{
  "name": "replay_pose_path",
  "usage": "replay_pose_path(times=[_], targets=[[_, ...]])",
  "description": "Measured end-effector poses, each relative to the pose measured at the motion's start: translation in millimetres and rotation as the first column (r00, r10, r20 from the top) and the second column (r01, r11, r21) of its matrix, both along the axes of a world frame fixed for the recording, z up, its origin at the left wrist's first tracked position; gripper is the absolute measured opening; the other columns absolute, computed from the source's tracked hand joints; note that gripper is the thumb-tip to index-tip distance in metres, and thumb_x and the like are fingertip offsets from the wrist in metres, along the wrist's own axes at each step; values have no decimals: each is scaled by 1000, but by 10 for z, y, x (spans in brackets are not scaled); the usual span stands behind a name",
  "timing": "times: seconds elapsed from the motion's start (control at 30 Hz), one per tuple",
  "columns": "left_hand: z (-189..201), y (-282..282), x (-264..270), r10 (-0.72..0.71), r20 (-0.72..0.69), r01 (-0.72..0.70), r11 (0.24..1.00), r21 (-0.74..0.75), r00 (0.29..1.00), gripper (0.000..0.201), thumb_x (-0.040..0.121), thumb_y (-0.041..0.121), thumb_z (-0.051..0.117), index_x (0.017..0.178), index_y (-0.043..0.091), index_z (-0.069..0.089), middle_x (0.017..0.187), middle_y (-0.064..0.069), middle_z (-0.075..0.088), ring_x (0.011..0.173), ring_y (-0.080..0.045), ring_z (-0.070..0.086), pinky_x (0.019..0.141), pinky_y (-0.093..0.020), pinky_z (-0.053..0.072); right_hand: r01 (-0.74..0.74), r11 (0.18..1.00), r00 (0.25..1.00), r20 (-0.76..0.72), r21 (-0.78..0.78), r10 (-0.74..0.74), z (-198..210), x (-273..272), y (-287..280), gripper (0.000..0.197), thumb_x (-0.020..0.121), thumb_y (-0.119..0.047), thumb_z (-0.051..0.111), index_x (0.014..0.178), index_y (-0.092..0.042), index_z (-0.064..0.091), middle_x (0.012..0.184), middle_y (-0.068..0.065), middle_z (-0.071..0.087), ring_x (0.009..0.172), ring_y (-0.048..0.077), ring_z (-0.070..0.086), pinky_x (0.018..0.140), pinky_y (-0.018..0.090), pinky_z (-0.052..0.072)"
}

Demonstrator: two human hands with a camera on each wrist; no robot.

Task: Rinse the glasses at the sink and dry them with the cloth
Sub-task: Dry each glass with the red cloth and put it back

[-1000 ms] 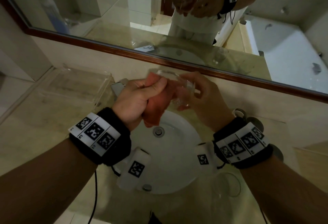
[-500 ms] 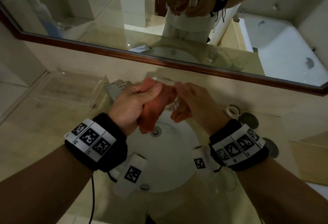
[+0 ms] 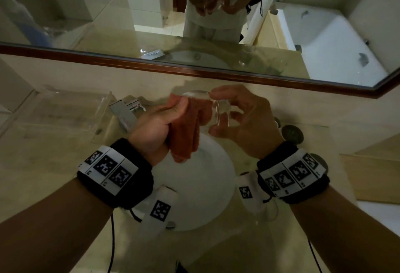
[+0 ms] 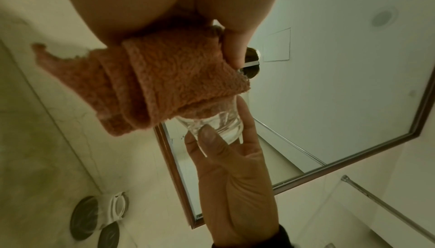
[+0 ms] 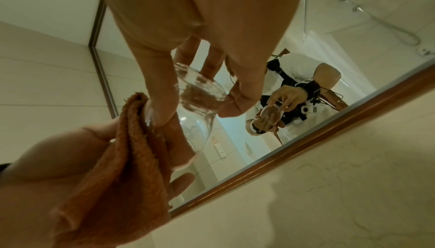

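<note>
A clear drinking glass [image 3: 218,110] lies on its side above the white sink [image 3: 207,186]. My right hand [image 3: 238,117] pinches the glass [image 5: 200,101] near its base between thumb and fingers. My left hand [image 3: 155,125] grips a folded orange cloth [image 3: 188,130]. The cloth [image 4: 150,84] is pushed into the open mouth of the glass [image 4: 216,123], and the rest hangs down over the basin. In the right wrist view the cloth [image 5: 122,168] sits in my left palm. A second clear glass [image 3: 268,210] stands on the counter under my right wrist.
A chrome tap [image 3: 127,110] stands just left of my left hand. A clear plastic tray [image 3: 60,112] lies on the counter at left. Round dark discs [image 3: 292,133] sit by the wall on the right. The wood-framed mirror [image 3: 194,71] runs along the back.
Both hands have lifted slightly with the glass. My right hand turned the glass and shifted its grip toward the base, while the cloth stays inside the mouth.
</note>
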State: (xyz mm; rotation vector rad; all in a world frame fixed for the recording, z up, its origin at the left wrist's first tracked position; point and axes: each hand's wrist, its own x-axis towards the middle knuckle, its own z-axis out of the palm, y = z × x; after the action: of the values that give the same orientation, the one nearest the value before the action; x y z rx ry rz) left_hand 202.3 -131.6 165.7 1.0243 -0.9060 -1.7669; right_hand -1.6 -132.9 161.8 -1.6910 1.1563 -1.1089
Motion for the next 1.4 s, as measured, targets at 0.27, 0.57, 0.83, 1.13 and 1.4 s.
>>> replay_pose_path(times=[0.27,0.57,0.83,1.13,1.4], targets=[[-118,-226,-315,-29,28,30,999,-38,999,57,99,45,48,125,-4,58,103,-24,64,64,-33,60,65,-41,52,178,983,984,4,49,-178,0,-418,-45,68,54,-1,94,108,-34,70,115,-3,69,108,20,67,85,47,62],[-308,-495,-1055,46,119,-49,998,24,992,56,78,44,68,118,5,69,113,-20,72,100,-35,67,91,-49,53,499,863,861,-155,81,-484,6,-1225,-78,59,64,-19,93,114,-32,67,118,-10,66,98,0,66,78,30,63],[-501,-766,-1925,-156,78,150,986,73,985,51,80,41,64,115,4,67,94,-11,75,82,-25,72,71,-39,56,701,712,648,-450,37,-614,-348,-2175,-264,66,58,-27,97,117,-22,66,115,-3,70,99,14,66,80,18,56],[-849,-1012,-2720,-265,87,246,952,185,960,61,77,45,68,123,5,65,109,-15,73,98,-32,70,84,-48,56,759,626,559,-672,177,-487,-933,-2721,-621,69,64,-28,93,126,-23,64,125,-1,70,111,18,67,95,31,53],[-1109,-1054,-2940,-302,77,274,927,257,950,54,81,42,63,123,7,66,115,-12,73,107,-29,70,87,-42,58,725,635,524,-812,268,-255,-1357,-2900,-1012,47,80,-28,80,123,-16,65,117,8,69,105,27,65,80,32,49]])
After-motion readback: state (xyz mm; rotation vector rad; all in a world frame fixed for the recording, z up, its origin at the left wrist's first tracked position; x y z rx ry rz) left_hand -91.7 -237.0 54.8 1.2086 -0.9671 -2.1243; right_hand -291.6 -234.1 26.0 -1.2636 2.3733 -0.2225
